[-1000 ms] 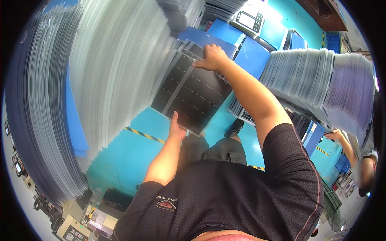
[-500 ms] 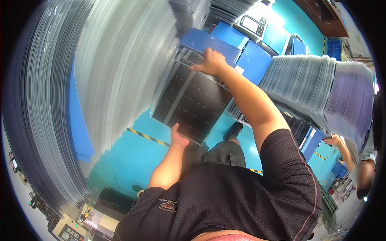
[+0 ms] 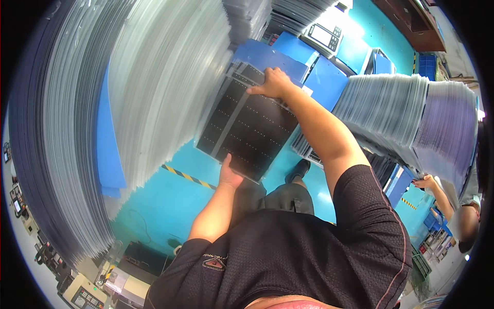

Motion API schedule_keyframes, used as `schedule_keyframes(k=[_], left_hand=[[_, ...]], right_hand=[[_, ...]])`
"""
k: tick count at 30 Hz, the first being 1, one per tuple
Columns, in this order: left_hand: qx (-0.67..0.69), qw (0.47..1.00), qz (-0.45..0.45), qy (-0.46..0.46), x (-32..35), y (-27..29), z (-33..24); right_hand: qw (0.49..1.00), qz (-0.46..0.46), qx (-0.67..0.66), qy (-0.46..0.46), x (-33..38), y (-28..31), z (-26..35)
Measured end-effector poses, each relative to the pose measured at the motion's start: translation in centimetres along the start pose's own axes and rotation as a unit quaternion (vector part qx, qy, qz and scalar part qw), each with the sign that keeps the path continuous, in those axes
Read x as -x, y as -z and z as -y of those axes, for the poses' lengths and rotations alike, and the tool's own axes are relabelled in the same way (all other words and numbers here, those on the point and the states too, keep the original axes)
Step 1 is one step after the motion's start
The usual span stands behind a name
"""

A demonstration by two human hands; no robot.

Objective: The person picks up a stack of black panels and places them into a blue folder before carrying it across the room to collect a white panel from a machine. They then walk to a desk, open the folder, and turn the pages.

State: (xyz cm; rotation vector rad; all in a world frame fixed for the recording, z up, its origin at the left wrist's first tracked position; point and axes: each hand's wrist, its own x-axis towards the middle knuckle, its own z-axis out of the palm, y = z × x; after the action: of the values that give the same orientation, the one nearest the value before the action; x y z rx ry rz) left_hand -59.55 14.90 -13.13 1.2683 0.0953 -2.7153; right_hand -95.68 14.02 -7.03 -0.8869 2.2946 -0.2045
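A flat, clear-edged sheet with large black areas point(image 3: 252, 121), a pale stripe and rows of small light dots lies tilted in front of me. My left hand point(image 3: 230, 175) grips its near edge, thumb on top and fingers hidden beneath. At the far edge my right hand point(image 3: 274, 83) is closed on the sheet, its thumb pointing left over the top face. Whether one sheet or several are between my hands I cannot tell. Just beyond my right hand lies a blue board point(image 3: 270, 55).
Tall stacks of clear sheets point(image 3: 170, 77) rise close on my left, a blue divider point(image 3: 109, 139) among them. More stacked sheets point(image 3: 386, 105) stand at the right. A grey keypad device point(image 3: 323, 35) sits at the back. Another person's hand point(image 3: 424, 182) shows at far right.
The sheet and both hands have stayed nearly in place, with only a slight shift. The surroundings at the left have moved a little in the picture.
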Motion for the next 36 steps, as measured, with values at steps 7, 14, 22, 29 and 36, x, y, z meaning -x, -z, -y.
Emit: schedule_keyframes(k=[7,14,22,29,36], left_hand=[[-0.057,0.997,-0.05,-0.018,0.9,1.0,-0.5],[-0.142,0.99,0.005,-0.009,8.6,2.5,-0.6],[-0.503,0.857,0.112,-0.01,9.6,-7.8,2.7],[-0.6,0.742,0.298,-0.002,11.7,-22.4,19.1],[-0.748,0.567,0.345,0.003,10.2,-25.2,45.6]], right_hand=[[0.988,0.14,-0.068,0.017,1.0,2.3,-2.0],[0.964,0.032,-0.265,-0.009,16.9,-1.2,-6.7],[0.797,-0.142,-0.567,-0.152,44.2,2.0,-10.4],[0.691,-0.359,-0.595,-0.201,62.6,-2.6,-20.9],[0.719,-0.463,-0.49,-0.169,81.0,-5.4,-42.5]])
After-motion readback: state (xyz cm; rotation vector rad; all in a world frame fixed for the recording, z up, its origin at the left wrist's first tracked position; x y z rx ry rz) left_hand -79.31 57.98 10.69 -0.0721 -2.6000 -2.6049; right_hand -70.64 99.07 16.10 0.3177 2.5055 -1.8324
